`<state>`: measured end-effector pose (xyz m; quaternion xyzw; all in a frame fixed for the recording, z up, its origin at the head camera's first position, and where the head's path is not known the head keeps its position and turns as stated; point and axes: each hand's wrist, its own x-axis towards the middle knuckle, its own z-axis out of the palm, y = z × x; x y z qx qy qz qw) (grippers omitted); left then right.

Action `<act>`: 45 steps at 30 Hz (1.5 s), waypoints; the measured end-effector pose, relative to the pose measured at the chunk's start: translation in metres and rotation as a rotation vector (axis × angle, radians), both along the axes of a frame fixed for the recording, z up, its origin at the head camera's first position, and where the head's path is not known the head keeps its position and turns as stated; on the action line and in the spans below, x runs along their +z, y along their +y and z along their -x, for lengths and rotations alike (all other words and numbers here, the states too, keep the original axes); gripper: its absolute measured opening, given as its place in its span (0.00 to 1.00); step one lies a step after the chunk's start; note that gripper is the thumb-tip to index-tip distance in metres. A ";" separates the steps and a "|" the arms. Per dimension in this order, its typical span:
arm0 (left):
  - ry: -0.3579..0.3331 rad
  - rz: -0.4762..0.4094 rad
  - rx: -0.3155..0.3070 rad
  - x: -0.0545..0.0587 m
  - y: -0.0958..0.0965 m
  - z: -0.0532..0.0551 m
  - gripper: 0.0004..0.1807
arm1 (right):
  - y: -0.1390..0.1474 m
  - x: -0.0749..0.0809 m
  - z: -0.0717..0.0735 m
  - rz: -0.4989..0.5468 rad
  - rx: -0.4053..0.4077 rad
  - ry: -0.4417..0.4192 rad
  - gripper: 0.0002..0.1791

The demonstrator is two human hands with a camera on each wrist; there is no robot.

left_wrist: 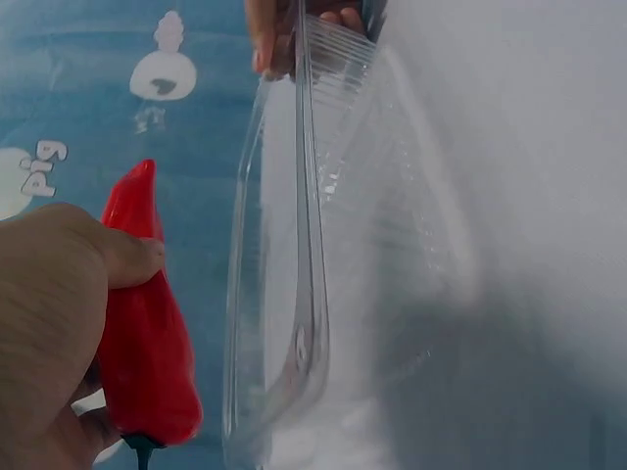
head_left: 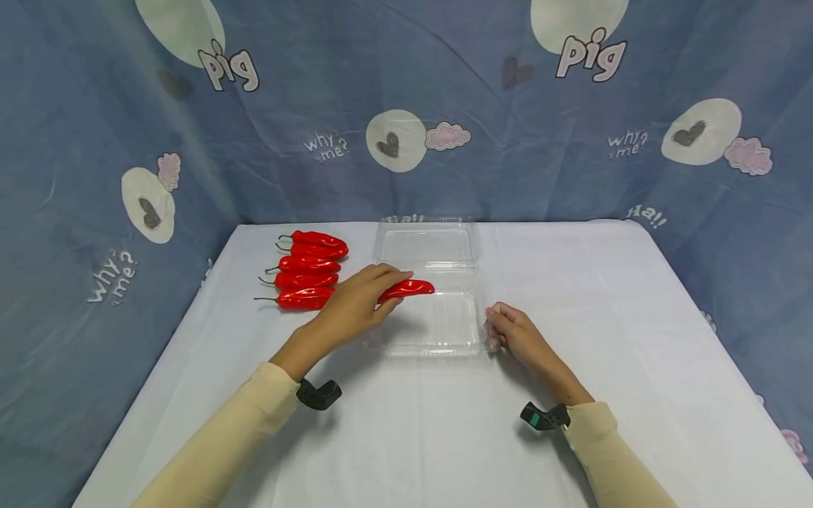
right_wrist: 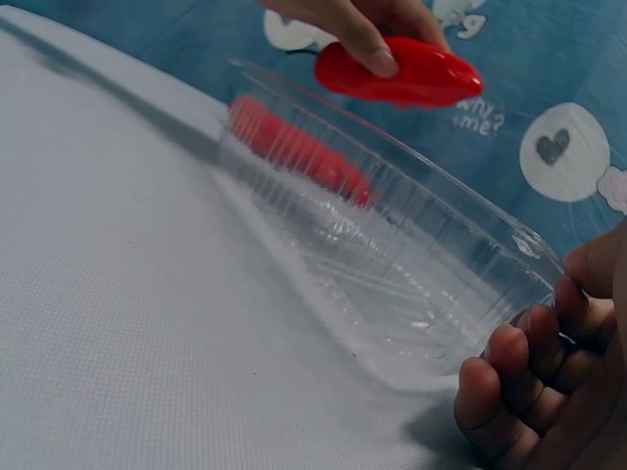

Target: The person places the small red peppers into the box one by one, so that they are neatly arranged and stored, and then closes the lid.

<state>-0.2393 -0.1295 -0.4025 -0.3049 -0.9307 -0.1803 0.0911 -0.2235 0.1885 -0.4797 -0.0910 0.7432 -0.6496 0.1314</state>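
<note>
A glossy red chili pepper [head_left: 409, 288] is held above a clear plastic clamshell box [head_left: 438, 351], pinched between thumb and fingers of my left hand [head_left: 362, 300]. In the left wrist view the pepper [left_wrist: 152, 333] shows its dark green stem end pointing down. At the box's right side, my right hand [head_left: 513, 331] grips the rim, thumb on top and fingers curled beside the wall, as the right wrist view shows of the hand [right_wrist: 558, 372]. The box's lid [head_left: 425, 243] lies opened back, away from me. Inside the base I see no pepper.
Several more red chili peppers [head_left: 305, 281] lie in a column left of the box, stems pointing left. A white cloth [head_left: 419, 430] covers the table. Blue printed fabric [head_left: 406, 77] hangs behind and at both sides.
</note>
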 end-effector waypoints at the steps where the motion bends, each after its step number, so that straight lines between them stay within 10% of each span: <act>1: -0.003 0.007 -0.008 0.000 0.003 0.002 0.29 | 0.000 0.000 0.000 0.000 0.003 -0.001 0.18; 28: -0.072 0.343 -0.031 -0.026 0.068 0.029 0.22 | 0.003 0.000 -0.005 -0.002 0.019 0.005 0.16; 45: -0.067 0.364 -0.016 -0.038 0.074 0.033 0.20 | 0.004 -0.003 -0.004 -0.037 0.022 0.046 0.17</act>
